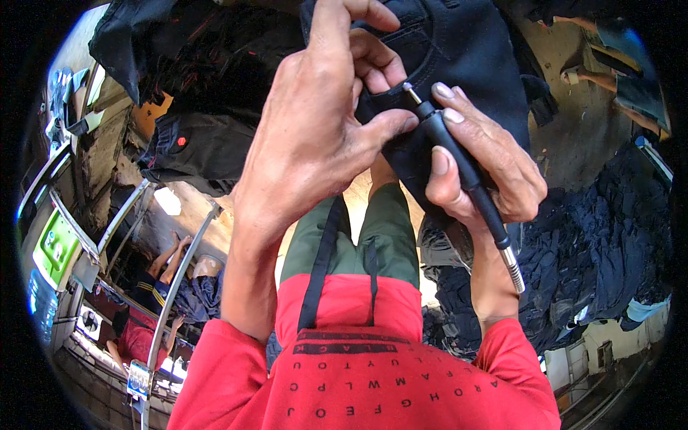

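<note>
My right hand [498, 154] grips a slim black rotary grinder handpiece [462, 159], with a flexible metal shaft end trailing down from it. A small pale grinding tip on the tool points up and left, at the curved pocket edge of a pair of dark jeans [476, 50]. At that edge, the curled fingers of my left hand [301, 122] hold the cloth. My left thumb stretches across beside the tool's collar. Whether the tip touches the fabric cannot be made out.
Dark garments [208, 54] hang or lie in a heap at the upper left, and a large pile of dark clothes [580, 244] lies at the right. Metal rails [175, 294] and a green plastic piece [57, 247] stand left. Other people's arms [168, 261] show at lower left and upper right.
</note>
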Demonstrator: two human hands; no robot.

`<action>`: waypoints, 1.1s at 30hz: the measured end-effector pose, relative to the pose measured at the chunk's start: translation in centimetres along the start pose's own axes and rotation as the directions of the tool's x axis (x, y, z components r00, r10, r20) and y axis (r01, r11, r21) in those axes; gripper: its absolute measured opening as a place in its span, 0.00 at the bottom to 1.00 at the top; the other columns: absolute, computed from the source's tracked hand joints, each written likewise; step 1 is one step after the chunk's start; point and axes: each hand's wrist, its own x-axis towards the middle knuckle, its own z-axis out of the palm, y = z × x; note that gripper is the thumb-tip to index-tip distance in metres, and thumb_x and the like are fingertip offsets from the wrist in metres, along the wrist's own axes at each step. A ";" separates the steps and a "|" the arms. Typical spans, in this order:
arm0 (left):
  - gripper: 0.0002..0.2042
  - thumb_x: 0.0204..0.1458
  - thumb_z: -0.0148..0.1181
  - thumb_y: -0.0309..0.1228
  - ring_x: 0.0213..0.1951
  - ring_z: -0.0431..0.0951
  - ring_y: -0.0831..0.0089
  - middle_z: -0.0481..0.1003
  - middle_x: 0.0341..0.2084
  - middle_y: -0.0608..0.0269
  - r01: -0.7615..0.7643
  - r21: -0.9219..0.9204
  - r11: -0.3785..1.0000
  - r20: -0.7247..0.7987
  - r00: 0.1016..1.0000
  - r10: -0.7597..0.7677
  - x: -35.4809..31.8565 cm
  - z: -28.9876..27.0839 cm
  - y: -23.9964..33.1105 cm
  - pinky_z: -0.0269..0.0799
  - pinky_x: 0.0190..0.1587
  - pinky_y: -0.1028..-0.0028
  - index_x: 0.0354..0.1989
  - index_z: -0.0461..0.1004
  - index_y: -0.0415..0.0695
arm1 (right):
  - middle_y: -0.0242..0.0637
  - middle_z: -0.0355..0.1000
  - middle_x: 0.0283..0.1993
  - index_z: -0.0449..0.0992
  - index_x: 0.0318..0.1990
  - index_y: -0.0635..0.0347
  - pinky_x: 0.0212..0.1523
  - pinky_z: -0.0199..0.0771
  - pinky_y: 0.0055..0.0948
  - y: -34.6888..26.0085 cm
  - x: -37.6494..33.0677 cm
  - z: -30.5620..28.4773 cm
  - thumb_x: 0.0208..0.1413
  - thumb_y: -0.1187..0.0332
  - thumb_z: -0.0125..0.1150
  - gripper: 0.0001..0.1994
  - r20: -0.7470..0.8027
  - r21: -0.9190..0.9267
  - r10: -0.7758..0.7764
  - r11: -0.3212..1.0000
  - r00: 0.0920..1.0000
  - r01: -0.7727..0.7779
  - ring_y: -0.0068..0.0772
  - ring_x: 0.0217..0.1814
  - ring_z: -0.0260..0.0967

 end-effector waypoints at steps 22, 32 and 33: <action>0.46 0.44 0.83 0.17 0.42 0.73 0.79 0.83 0.49 0.58 0.004 -0.150 0.989 -0.040 0.999 -0.011 -0.9 1.1 -2.2 0.67 0.44 0.81 0.69 0.58 0.45 | 0.56 0.86 0.39 0.85 0.44 0.72 0.54 0.90 0.48 0.5 0.4 0.2 0.51 0.75 0.72 0.13 -0.106 -0.020 0.049 0.998 0.993 -0.052 0.52 0.47 0.89; 0.46 0.45 0.84 0.21 0.40 0.73 0.80 0.85 0.50 0.58 -0.022 -0.175 0.984 -0.078 0.997 0.008 -0.9 1.4 -2.3 0.63 0.40 0.82 0.70 0.56 0.46 | 0.58 0.85 0.52 0.83 0.52 0.68 0.63 0.84 0.42 -0.2 0.0 -0.2 0.59 0.77 0.69 0.14 -0.073 -0.018 0.162 0.986 0.984 -0.164 0.51 0.58 0.86; 0.46 0.45 0.84 0.22 0.40 0.73 0.80 0.85 0.51 0.58 -0.012 -0.171 0.985 -0.075 0.997 -0.001 -0.9 1.4 -2.2 0.63 0.40 0.82 0.70 0.56 0.46 | 0.58 0.85 0.53 0.83 0.52 0.69 0.63 0.84 0.42 -0.1 0.0 -0.1 0.58 0.77 0.69 0.14 -0.076 -0.019 0.163 0.986 0.984 -0.165 0.51 0.58 0.86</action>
